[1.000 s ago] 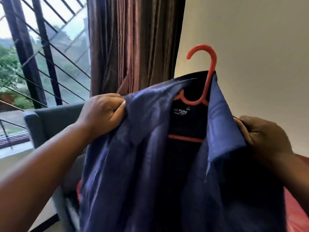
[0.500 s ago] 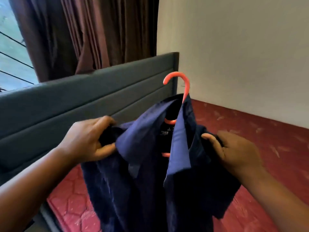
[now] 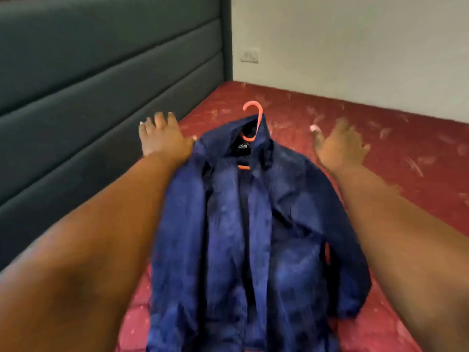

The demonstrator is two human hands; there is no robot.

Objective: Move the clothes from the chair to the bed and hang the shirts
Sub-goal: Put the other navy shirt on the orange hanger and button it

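Observation:
A dark blue shirt [image 3: 248, 237] lies spread flat on the red mattress of the bed [image 3: 396, 153], collar pointing away from me. An orange hanger [image 3: 253, 115] sits inside it, with its hook sticking out past the collar. My left hand [image 3: 162, 137] hovers with spread fingers just left of the shirt's shoulder, holding nothing. My right hand [image 3: 340, 146] is spread open to the right of the other shoulder, apart from the cloth. The picture is blurred by motion.
A grey padded headboard [image 3: 101, 97] runs along the left side of the bed. A white wall with a switch plate [image 3: 249, 55] stands behind the mattress. The chair is out of view.
Both hands gripped the shirt's shoulders in the air earlier. Now the shirt lies on the mattress and both hands have let go and opened, and my view has swung down onto the bed.

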